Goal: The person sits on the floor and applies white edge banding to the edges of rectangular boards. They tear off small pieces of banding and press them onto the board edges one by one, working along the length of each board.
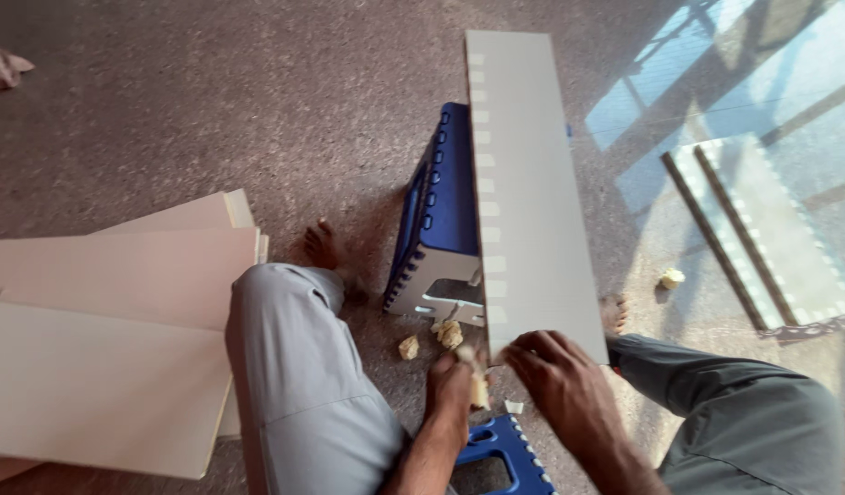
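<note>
Grey and long, a board (531, 183) with a row of pale notches down its left edge lies across a blue plastic stool (441, 211) that is tipped on its side on the speckled floor (212, 110). The board's near end reaches the person's hands. The right hand (555, 376) presses on that near end, fingers curled over the board's edge in a closed grip. The left hand (452, 385) is just beside it, closed around a small yellowish piece (478, 390), possibly a wad of foam or sponge, though motion blur makes it hard to say. Similar yellowish scraps (448, 334) lie on the floor below the stool, and one more (671, 278) sits well apart to the right. A second blue stool (505, 454) shows between the person's grey-trousered knees. A stack of pale beige panels (111, 348) lies on the floor to the left, and further grey notched boards (771, 238) lie in the sunlit patch to the right.
</note>
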